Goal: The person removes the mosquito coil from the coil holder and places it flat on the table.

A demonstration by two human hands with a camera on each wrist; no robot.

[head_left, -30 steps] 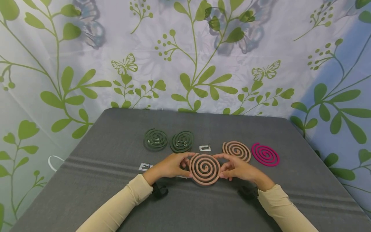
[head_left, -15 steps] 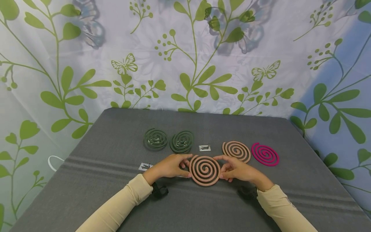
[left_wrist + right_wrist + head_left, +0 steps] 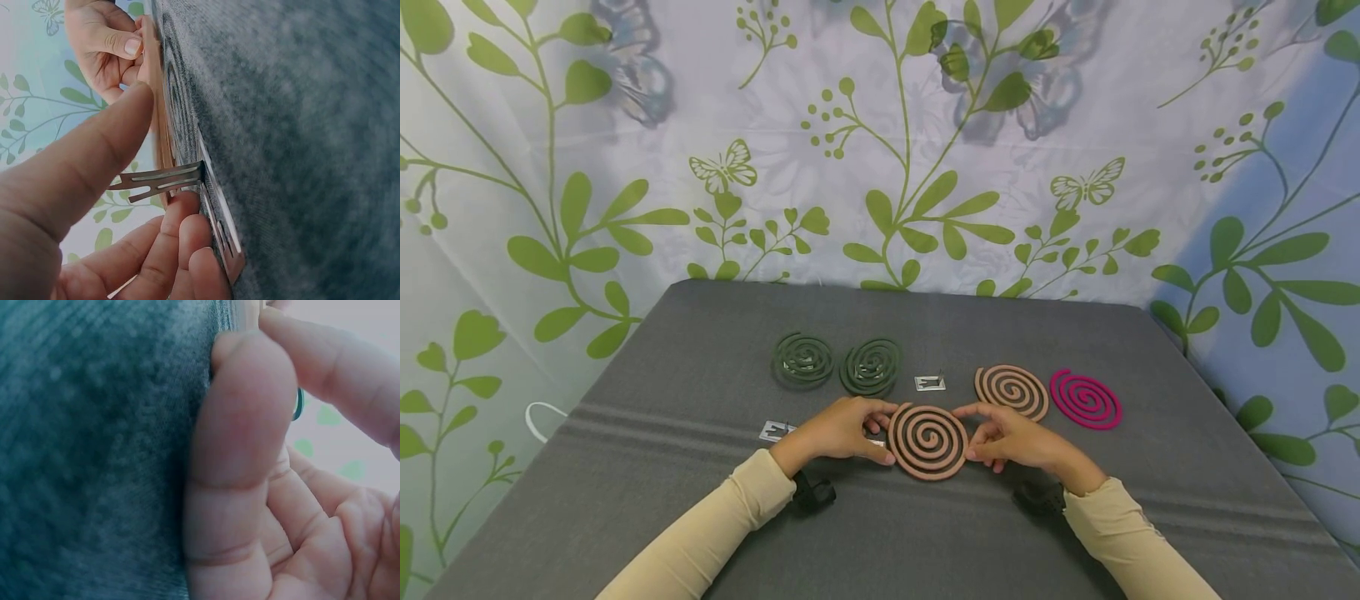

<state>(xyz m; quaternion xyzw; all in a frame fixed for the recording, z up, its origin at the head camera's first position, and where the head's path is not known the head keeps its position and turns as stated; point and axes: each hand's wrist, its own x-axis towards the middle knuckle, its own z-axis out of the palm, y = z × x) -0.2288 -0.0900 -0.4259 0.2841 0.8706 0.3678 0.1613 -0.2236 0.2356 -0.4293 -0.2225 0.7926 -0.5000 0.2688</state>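
Two green coils, two tan coils, one pink coil, two metal stands.

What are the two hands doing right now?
Left hand: grips the left edge of the tan spiral coil.
Right hand: grips the same coil's right edge.

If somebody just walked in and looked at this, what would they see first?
Probably the big tan spiral coil in the middle of the grey table, held at its edges by the left hand and the right hand. Next, the bright pink coil at the right, beside another tan coil. Behind the table hangs a curtain with green leaves and butterflies.
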